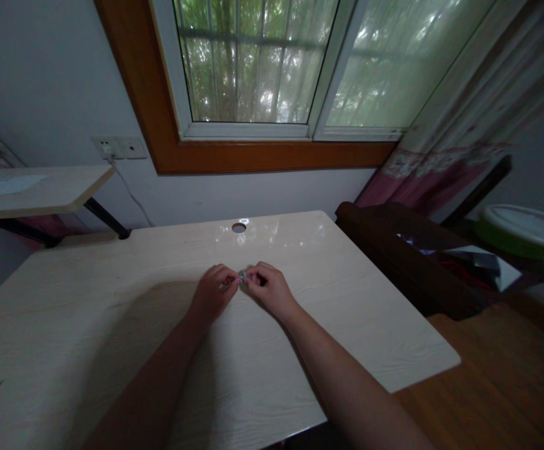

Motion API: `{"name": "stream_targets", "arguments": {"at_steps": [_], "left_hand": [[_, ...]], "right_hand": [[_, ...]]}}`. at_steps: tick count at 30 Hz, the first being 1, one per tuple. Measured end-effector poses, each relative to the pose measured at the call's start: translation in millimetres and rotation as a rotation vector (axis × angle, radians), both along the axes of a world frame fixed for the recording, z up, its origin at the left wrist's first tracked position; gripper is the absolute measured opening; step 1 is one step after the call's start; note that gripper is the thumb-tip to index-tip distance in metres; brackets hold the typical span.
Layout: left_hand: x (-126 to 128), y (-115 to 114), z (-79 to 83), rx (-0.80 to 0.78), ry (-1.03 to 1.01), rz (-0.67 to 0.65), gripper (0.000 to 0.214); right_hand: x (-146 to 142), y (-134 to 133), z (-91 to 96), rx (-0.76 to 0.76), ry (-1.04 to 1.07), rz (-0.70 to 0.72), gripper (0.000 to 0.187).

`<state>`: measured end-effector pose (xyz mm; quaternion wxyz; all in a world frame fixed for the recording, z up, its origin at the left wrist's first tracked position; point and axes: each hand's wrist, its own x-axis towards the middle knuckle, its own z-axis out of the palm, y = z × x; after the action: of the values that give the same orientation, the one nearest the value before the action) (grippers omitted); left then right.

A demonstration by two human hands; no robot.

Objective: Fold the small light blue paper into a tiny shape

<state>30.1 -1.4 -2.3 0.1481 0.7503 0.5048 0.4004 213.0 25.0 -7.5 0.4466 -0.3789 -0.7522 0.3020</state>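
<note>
Over the middle of the pale wood-grain desk [347, 325], my two hands meet fingertip to fingertip. Between them is a small greenish item [243, 277], mostly covered by the fingers and too small to name. My left hand [213, 290] pinches at its left side with thumb and forefinger, the other fingers curled. From the right, my right hand [269, 287] pinches the same item in a like grip. Both forearms reach in from the bottom edge of the view.
A round cable hole [239, 228] lies near the desk's back edge. At left stands a raised shelf [65, 194] on black legs. A wall socket [119, 147] holds a plugged white cord. To the right is a dark wooden piece of furniture [394, 262] with a green-sided tub [525, 231].
</note>
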Motion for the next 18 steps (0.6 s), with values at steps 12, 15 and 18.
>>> {"name": "stream_targets", "arguments": {"at_steps": [12,15,18], "left_hand": [[-1.6,1.1,-3.8,0.017,0.033,-0.023,0.005],[-0.6,-0.1,-3.3,0.040,0.052,-0.019,0.006],[1.4,-1.1,-1.6,0.074,0.098,0.001,0.008]], "right_hand": [[-1.2,-2.7,3.8,-0.008,-0.014,0.014,0.005],[-1.5,-3.8,5.3,0.010,-0.033,0.001,0.006],[-2.0,-5.6,7.4,0.031,-0.061,-0.014,0.005]]}}
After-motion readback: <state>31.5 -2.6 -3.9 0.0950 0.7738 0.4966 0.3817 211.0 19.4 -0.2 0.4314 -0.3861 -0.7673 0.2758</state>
